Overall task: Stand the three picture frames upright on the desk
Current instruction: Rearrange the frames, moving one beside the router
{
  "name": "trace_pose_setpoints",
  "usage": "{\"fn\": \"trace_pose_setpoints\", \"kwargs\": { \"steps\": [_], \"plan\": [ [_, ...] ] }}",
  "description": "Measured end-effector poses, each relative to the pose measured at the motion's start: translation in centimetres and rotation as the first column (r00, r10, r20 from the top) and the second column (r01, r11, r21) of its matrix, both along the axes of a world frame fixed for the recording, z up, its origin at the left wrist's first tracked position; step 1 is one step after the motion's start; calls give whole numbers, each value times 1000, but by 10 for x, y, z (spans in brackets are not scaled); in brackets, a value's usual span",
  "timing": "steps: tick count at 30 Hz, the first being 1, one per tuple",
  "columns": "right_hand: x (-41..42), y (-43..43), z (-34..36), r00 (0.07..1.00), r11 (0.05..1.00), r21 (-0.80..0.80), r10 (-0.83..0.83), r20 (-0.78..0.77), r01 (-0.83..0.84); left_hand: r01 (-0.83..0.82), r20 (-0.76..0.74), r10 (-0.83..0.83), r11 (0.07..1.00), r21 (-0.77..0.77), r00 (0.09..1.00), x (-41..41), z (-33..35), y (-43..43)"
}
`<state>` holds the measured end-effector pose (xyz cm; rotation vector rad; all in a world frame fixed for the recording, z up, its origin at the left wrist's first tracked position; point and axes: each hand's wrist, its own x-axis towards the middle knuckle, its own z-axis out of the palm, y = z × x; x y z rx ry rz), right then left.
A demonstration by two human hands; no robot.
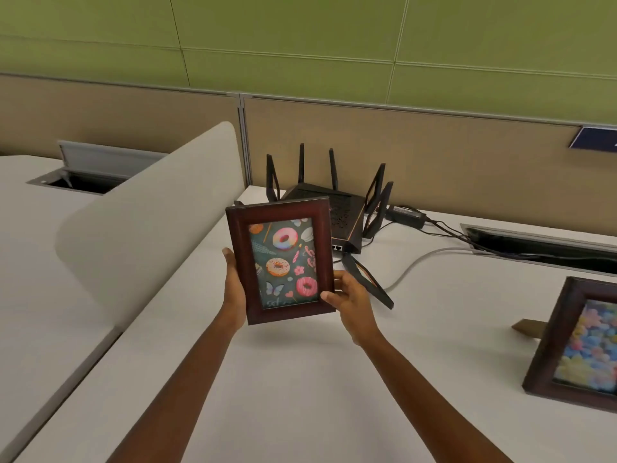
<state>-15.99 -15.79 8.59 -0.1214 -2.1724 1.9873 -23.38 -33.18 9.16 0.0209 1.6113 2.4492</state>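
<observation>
Both hands grip the donut frame [282,259] by its sides, left hand [233,289] and right hand [350,302], holding it clear above the worktop [300,379] before the router [334,212]. Best lower it level, stand swung out behind, then ease off. A second frame [574,339] stands propped at right.

Dark glossy wood picture frame [280,259], matt white desk [300,379], black plastic router [337,215].
</observation>
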Motion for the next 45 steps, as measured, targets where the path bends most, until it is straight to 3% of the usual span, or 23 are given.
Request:
{"fn": "trace_pose_setpoints", "kwargs": {
  "steps": [18,32,34,37,39,41,45],
  "plan": [
    [-70,-67,-45,986,997,-40,65,154,-60,-75,137,87,993,-91,987,-52,-35,-66],
    [-75,-64,-45,969,989,94,92,230,-116,-198,131,227,959,-200,965,-48,-44,-60],
    [-69,-62,-43,971,980,151,91,222,-127,-358,52,393,879,-316,918,-39,-45,-54],
    [-53,-57,-42,980,949,299,40,193,-98,-655,-245,627,587,-475,740,-17,-40,-43],
    [-42,-52,-42,986,909,409,8,169,-77,-708,-428,568,501,-498,703,-4,-37,-37],
    [-31,-44,-41,989,876,479,-27,147,-47,-691,-556,414,487,-534,721,7,-37,-31],
    [-14,-21,-35,993,822,569,-79,83,18,-619,-636,164,502,-604,754,24,-28,-8]
  ]
}}
